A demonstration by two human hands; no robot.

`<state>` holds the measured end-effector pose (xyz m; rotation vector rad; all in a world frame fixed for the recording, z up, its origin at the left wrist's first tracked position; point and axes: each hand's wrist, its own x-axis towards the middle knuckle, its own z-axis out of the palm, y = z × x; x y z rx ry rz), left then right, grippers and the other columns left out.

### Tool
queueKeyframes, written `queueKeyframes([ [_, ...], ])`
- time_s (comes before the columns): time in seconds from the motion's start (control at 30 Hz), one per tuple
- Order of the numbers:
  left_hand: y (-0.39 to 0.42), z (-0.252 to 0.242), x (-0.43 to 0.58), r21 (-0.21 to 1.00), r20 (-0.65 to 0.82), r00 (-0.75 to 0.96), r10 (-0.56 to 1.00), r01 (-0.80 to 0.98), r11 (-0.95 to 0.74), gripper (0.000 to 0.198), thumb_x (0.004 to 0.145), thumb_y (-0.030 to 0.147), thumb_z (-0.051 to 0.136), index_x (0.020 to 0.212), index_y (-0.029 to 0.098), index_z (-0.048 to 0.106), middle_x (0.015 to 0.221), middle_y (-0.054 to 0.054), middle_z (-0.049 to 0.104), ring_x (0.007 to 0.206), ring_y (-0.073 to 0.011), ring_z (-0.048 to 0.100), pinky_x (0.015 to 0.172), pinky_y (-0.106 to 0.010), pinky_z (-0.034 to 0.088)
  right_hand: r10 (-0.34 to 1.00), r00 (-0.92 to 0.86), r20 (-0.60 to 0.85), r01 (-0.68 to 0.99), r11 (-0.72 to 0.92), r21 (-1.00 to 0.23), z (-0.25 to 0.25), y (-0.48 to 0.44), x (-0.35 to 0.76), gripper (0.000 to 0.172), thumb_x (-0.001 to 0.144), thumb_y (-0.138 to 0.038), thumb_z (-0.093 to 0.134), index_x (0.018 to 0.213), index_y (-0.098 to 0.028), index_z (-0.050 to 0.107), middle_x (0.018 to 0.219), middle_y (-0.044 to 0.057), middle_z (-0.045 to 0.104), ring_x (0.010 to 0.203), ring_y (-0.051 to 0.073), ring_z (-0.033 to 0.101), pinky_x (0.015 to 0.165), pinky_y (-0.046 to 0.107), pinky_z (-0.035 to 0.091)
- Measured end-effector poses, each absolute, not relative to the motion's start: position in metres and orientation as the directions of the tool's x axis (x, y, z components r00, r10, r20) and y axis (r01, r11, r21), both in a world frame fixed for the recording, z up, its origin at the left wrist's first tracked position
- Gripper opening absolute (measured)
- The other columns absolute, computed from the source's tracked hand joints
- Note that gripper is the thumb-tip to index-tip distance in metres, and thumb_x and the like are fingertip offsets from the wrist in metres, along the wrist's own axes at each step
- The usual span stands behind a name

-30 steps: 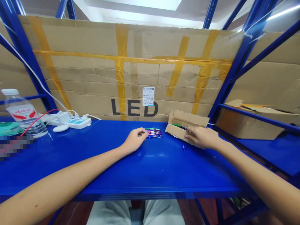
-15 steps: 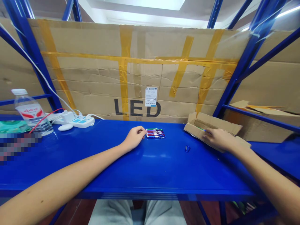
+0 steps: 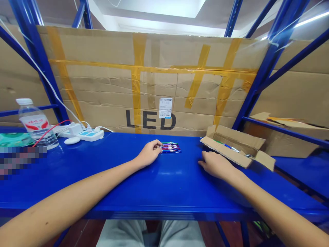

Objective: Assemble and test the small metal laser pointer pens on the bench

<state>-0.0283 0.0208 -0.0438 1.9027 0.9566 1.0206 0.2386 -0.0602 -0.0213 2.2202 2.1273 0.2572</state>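
Note:
Several slim metallic sticks with clips (image 3: 170, 147), green, red, purple and blue, lie side by side on the blue table. My left hand (image 3: 152, 152) rests at their left ends, its fingers curled against them. To the right, my right hand (image 3: 212, 162) is low over the table in front of an open cardboard box (image 3: 232, 154), thumb and forefinger apart, with nothing visible between them. Inside the box lie a blue stick (image 3: 231, 148) and a bit of green. The small blue carabiner is hidden from view, near the right hand.
At the left are a water bottle (image 3: 36, 123), a white power strip (image 3: 89, 134) with cables, a white oval object (image 3: 72, 140) and a green packet (image 3: 15, 139). A large cardboard panel (image 3: 108, 92) and blue rack posts stand behind.
My right hand has come out of the cardboard box and moved left and toward me, to where the blue carabiner lay. My left hand has barely moved.

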Motion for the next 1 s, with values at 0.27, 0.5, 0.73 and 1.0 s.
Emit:
queueKeyframes([
  [0.27,0.018,-0.043,-0.028,0.843,0.344,0.421,0.839,0.256,-0.473,0.014,0.080,0.023,0.051,0.091,0.017,0.058,0.068,0.002,0.055,0.059,-0.0119,0.046,0.057,-0.024,0.035,0.959,-0.172,0.225,0.980,0.190,-0.057,-0.044,-0.062,0.241,0.017,0.081,-0.006,0.044,0.090,-0.015,0.056,0.091,0.013,0.063,0.088,0.024,0.059,0.077,0.032,0.042],
  [0.5,0.005,-0.039,-0.024,0.752,0.409,0.480,0.776,0.305,-0.585,0.019,0.079,0.028,0.060,0.095,0.017,0.062,0.087,-0.001,0.065,0.079,-0.0164,0.057,0.073,-0.027,0.042,0.876,-0.345,0.338,0.676,0.481,-0.557,-0.038,-0.065,0.216,0.009,0.088,-0.020,0.047,0.097,-0.021,0.048,0.094,0.006,0.062,0.086,0.019,0.061,0.080,0.035,0.047],
  [0.73,-0.001,-0.035,-0.024,0.688,0.490,0.561,0.667,0.222,-0.692,0.015,0.085,0.026,0.053,0.090,0.016,0.063,0.092,-0.004,0.068,0.082,-0.0171,0.058,0.077,-0.029,0.043,0.878,-0.353,0.322,0.173,0.400,-0.900,-0.012,-0.023,0.168,0.024,0.077,-0.033,0.067,0.087,-0.020,0.049,0.076,0.002,0.064,0.073,0.017,0.064,0.071,0.034,0.051],
  [1.0,0.008,-0.035,-0.025,0.787,0.442,0.458,0.771,0.215,-0.579,0.020,0.080,0.035,0.060,0.082,0.016,0.062,0.083,-0.003,0.067,0.078,-0.0166,0.058,0.072,-0.028,0.043,0.808,-0.246,0.535,0.368,0.588,-0.720,-0.026,-0.011,0.160,0.009,0.079,-0.026,0.062,0.079,-0.020,0.056,0.079,0.002,0.062,0.076,0.017,0.058,0.075,0.034,0.049],
])
